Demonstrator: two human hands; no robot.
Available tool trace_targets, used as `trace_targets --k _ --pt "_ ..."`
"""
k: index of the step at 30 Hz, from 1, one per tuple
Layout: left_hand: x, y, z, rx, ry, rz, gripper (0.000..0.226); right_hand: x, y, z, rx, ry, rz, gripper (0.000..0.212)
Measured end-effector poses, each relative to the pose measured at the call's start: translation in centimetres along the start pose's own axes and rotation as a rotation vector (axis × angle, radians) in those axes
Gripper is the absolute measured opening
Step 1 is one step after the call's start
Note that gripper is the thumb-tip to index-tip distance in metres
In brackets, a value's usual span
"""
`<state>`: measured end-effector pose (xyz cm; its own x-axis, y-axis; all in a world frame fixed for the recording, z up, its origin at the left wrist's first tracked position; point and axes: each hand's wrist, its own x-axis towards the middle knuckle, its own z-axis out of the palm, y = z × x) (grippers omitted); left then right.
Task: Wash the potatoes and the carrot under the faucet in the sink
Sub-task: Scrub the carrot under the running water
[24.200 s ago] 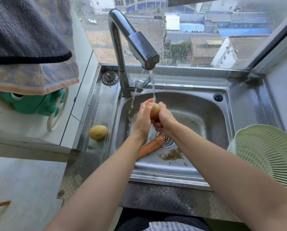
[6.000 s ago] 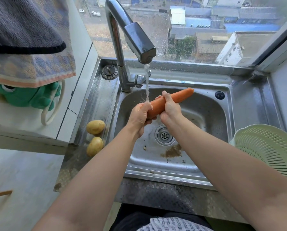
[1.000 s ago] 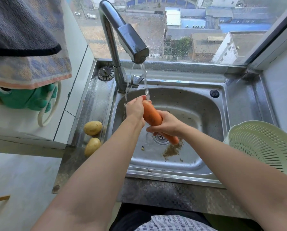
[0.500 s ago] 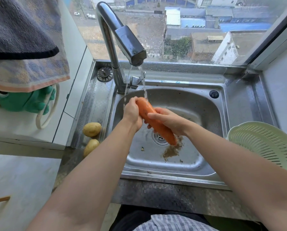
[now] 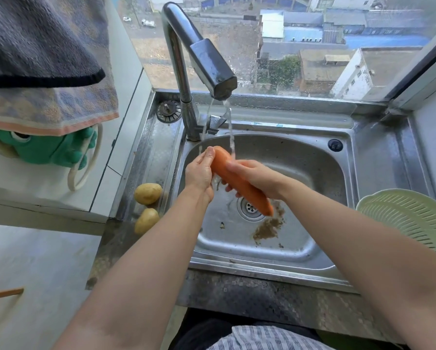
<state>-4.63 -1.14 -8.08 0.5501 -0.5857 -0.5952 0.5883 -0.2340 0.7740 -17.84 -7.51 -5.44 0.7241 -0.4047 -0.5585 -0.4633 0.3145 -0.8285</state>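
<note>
The long orange carrot [image 5: 239,183] slants over the stainless steel sink [image 5: 300,160], its thick end up under the thin stream from the curved chrome faucet [image 5: 201,59], its tip low above the round drain [image 5: 249,207]. The left hand [image 5: 199,173] curls its fingers round the thick end; the right hand [image 5: 255,176] wraps over the middle. A pale yellow potato [image 5: 148,193] lies on the wet steel ledge left of the basin, a second potato [image 5: 146,221] just beside it (both well apart from the water). The main risk, I judge, is a slip; wet fingers on a smooth wet root could let the carrot drop onto the brown grit [image 5: 267,228] by the drain, dirtying it again; the left forearm, swung wide, might also knock a potato along the ledge.
</note>
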Motion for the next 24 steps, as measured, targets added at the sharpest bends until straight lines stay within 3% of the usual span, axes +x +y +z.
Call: trace_targets --k 2,5,6,10,15,20,24 --pt "0.1 0.1 -0.2 -0.012 0.03 0.005 0.048 -0.2 0.2 0.0 0.03 -0.055 0.006 0.04" --pt "-0.1 -0.1 0.4 -0.006 0.024 0.025 0.046 0.7 -0.2 1.1 -0.111 0.182 -0.012 0.055" --pt "-0.2 0.0 0.6 -0.011 0.023 0.024 0.046 0.9 -0.2 1.1 -0.126 0.188 -0.011 0.055" --pt "0.3 0.0 0.0 -0.054 0.047 -0.008 0.05 0.1 0.4 0.4 -0.079 0.005 0.001 0.039" --pt "-0.2 -0.2 0.3 -0.05 0.028 -0.016 0.047 1.1 -0.2 2.3 -0.13 0.287 0.024 0.065" --pt "-0.2 -0.2 0.0 -0.047 0.014 0.006 0.048 -0.6 0.1 0.7 0.178 -0.03 0.084 0.049" --pt "-0.7 -0.7 0.4 -0.057 0.03 -0.002 0.035 -0.4 -0.9 1.8 -0.012 0.077 0.13 0.064"
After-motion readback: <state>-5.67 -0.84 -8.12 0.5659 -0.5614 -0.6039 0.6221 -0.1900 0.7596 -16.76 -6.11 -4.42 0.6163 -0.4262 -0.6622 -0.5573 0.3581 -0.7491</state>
